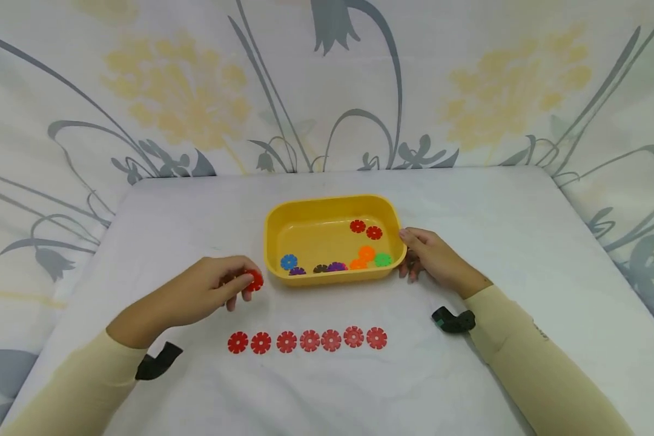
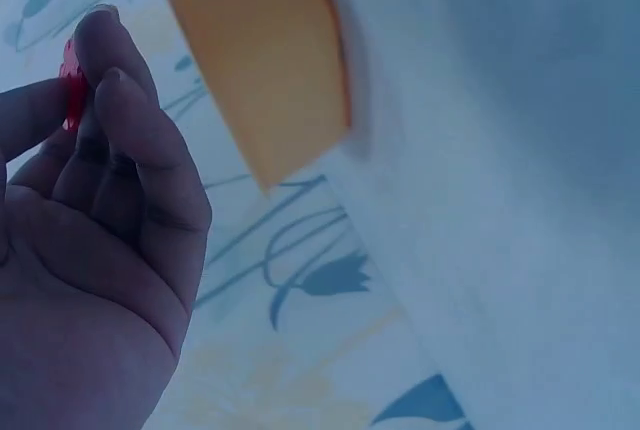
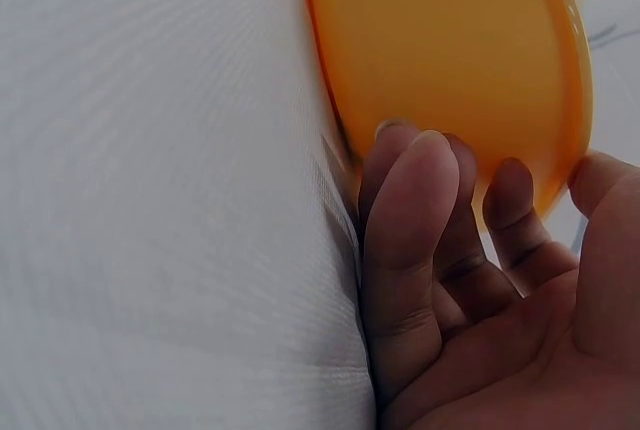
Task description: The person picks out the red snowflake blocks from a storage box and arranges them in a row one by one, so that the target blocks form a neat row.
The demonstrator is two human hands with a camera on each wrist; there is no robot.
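My left hand [image 1: 204, 292] pinches a red notched plastic disc [image 1: 255, 280] between thumb and fingers, just left of a yellow plastic tray [image 1: 332, 280]. In the left wrist view the red disc [image 2: 73, 85] shows edge-on at the fingertips. My right hand [image 1: 435, 259] holds the tray's right end, thumb at the rim and fingers against the outer wall, as the right wrist view shows of the tray [image 3: 450, 40]. Nearer me, several red notched discs [image 1: 309, 341] lie flat in a sideways row. Two red discs [image 1: 366, 229] lie inside the tray towards its back right.
Along the tray's front inside are a blue disc [image 1: 289, 261], orange discs [image 1: 366, 253], a green disc [image 1: 383, 260] and dark and purple discs [image 1: 336, 266]. A white cloth [image 1: 327, 393] covers the table. Flower-patterned fabric [image 1: 327, 91] rises behind and at both sides.
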